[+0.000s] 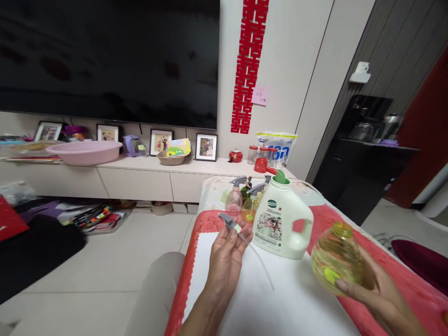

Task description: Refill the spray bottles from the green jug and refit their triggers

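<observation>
My left hand [229,249] is closed around a grey spray nozzle [228,221], whose thin clear tube hangs down to the right. In my right hand [380,289] is a round yellow see-through bottle [338,256] with an uncapped neck, tilted a little and partly filled with liquid. Between the two hands stands a pale green detergent jug [271,228] with an open mouth and a green spout inside it. Close behind the left hand are a pink spray bottle [234,200] and a yellow spray bottle [250,208], both with grey nozzles.
A white sheet [280,298] covers part of the red tablecloth [320,221]. Behind the table, a low cabinet [136,181] carries a pink basin [87,153], framed photos, a red scoop [261,165] and several jars. A maroon basin [420,261] is at the right.
</observation>
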{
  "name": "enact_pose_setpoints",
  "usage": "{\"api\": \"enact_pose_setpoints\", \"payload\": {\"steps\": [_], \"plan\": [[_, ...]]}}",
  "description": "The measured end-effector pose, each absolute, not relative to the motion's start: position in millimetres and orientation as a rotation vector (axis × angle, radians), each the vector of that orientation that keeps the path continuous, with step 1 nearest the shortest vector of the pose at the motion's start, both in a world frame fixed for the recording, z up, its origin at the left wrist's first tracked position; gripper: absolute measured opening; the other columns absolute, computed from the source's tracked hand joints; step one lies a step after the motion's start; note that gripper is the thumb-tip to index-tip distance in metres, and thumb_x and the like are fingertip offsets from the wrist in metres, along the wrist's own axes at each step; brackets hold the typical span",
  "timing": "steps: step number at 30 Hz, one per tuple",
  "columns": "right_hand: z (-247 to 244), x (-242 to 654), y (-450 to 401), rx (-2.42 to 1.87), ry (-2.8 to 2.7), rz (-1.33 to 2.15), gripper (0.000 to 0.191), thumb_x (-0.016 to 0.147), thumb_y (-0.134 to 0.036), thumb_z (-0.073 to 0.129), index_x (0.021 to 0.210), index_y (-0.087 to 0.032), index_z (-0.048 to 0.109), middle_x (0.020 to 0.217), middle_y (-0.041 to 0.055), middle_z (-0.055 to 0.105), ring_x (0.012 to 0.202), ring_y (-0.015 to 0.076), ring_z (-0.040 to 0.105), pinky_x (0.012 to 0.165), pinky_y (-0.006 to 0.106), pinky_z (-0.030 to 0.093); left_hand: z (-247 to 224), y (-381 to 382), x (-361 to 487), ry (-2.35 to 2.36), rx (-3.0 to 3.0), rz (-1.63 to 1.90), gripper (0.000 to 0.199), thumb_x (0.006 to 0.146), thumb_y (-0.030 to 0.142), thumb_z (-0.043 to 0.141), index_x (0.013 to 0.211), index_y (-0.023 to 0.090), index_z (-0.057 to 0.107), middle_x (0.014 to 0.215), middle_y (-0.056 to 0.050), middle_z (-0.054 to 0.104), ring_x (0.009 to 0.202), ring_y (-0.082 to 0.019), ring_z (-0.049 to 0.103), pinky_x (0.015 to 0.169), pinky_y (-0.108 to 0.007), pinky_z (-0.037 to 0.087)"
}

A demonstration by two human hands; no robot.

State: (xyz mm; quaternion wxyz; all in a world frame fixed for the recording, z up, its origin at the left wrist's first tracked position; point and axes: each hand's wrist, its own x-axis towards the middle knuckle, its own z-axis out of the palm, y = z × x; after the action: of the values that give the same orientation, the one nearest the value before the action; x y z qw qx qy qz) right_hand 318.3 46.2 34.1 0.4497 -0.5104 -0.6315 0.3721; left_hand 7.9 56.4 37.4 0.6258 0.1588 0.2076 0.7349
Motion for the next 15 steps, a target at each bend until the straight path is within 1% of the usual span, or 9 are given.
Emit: {"api": "enact_pose_setpoints", "payload": {"steps": [2,4,5,7,8,9,11,15], "plan": [[55.1,322.9,57.8,-1.323,-1.636,0.761,0.109,0.072,-0.059,0.082,0.157,-0.021,0.027,0.148,0.0118,0.039,0.125,0.0323,0.053,0.092,0.031,0.06,31.2,56.2,9.1,0.486,0.357,1.675,0.039,0.071,0.028,0.089,0.103,0.018,0.071,0.103,-0.006,0.073,0.093,-0.021,0.072,0.097,-0.04,0.054],[80.4,325.7,72.0,-1.401,-1.76,0.553,0.102,0.073,-0.063,0.08,0.155,-0.025,0.032,0.141,0.0091,0.047,0.119,0.0314,0.058,0.089,0.034,0.061,26.7,55.4,9.5,0.502,0.334,1.65,0.04,0.07,0.031,0.09,0.103,0.018,0.071,0.105,-0.006,0.072,0.095,-0.022,0.071,0.097,-0.04,0.053],[93.8,326.0,79.6,-1.447,-1.797,0.395,0.099,0.074,-0.066,0.078,0.154,-0.028,0.034,0.138,0.0077,0.051,0.118,0.0315,0.058,0.087,0.036,0.061,24.8,54.6,9.9,0.511,0.324,1.632,0.04,0.07,0.031,0.09,0.103,0.019,0.071,0.107,-0.006,0.072,0.096,-0.022,0.071,0.096,-0.039,0.052],[119.8,323.9,94.9,-1.463,-1.922,0.083,0.093,0.077,-0.073,0.071,0.152,-0.027,0.039,0.133,0.0086,0.054,0.112,0.0334,0.06,0.083,0.041,0.059,21.4,52.5,11.8,0.528,0.318,1.596,0.04,0.07,0.032,0.089,0.103,0.019,0.072,0.11,-0.007,0.071,0.094,-0.021,0.069,0.091,-0.037,0.052],[131.6,321.7,102.5,-1.451,-1.994,-0.081,0.089,0.079,-0.073,0.068,0.151,-0.026,0.041,0.135,0.009,0.052,0.114,0.0341,0.058,0.086,0.043,0.057,20.0,51.4,13.1,0.533,0.32,1.581,0.039,0.07,0.032,0.089,0.103,0.019,0.073,0.111,-0.008,0.071,0.093,-0.02,0.068,0.088,-0.036,0.051],[142.1,318.8,109.9,-1.427,-2.057,-0.229,0.085,0.082,-0.07,0.064,0.15,-0.025,0.041,0.138,0.0089,0.049,0.118,0.0345,0.055,0.089,0.045,0.055,18.7,50.5,14.6,0.538,0.322,1.567,0.039,0.071,0.033,0.089,0.103,0.019,0.073,0.112,-0.009,0.07,0.092,-0.02,0.067,0.086,-0.035,0.051],[158.8,312.0,123.4,-1.393,-2.175,-0.425,0.079,0.087,-0.063,0.059,0.152,-0.024,0.038,0.14,0.0089,0.046,0.121,0.0334,0.052,0.088,0.043,0.052,16.8,49.1,17.4,0.545,0.314,1.55,0.038,0.071,0.034,0.088,0.103,0.019,0.073,0.113,-0.009,0.07,0.091,-0.02,0.065,0.083,-0.034,0.049],[177.3,299.0,143.3,-1.422,-2.319,-0.652,0.074,0.089,-0.047,0.058,0.153,-0.016,0.036,0.133,0.0144,0.049,0.116,0.0311,0.05,0.088,0.038,0.048,14.3,48.6,20.1,0.543,0.3,1.532,0.039,0.071,0.036,0.088,0.103,0.019,0.073,0.115,-0.01,0.069,0.09,-0.019,0.063,0.082,-0.033,0.048]]}}
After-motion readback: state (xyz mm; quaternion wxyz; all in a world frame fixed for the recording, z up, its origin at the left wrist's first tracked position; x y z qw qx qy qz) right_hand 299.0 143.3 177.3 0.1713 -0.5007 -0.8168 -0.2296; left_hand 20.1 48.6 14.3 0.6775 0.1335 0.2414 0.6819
